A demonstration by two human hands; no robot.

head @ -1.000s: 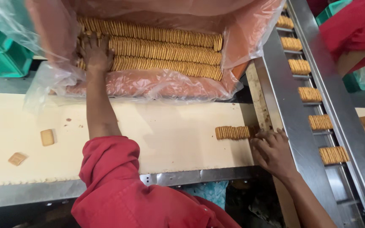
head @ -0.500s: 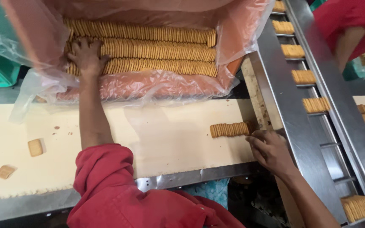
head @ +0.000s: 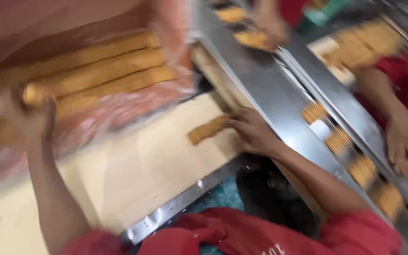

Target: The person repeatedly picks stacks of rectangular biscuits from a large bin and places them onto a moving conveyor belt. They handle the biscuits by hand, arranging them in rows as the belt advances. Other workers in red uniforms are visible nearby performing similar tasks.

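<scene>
The view is badly motion-blurred. My left hand is raised at the left, over the plastic-lined box that holds long rows of biscuits. Its fingers curl around a few biscuits. My right hand lies on the right end of the cream table. Its fingertips touch the right end of a short biscuit stack lying there. Blur hides whether that hand grips the stack.
A steel conveyor runs diagonally on the right and carries small biscuit stacks. Another person's hand and red sleeve work at its far side. A second blurred hand is at the top. The table's metal edge is nearest me.
The camera has swung and tilted, so everything sits diagonally. My left hand has lifted off the rows with some biscuits. My right hand has moved left onto the end of the short stack.
</scene>
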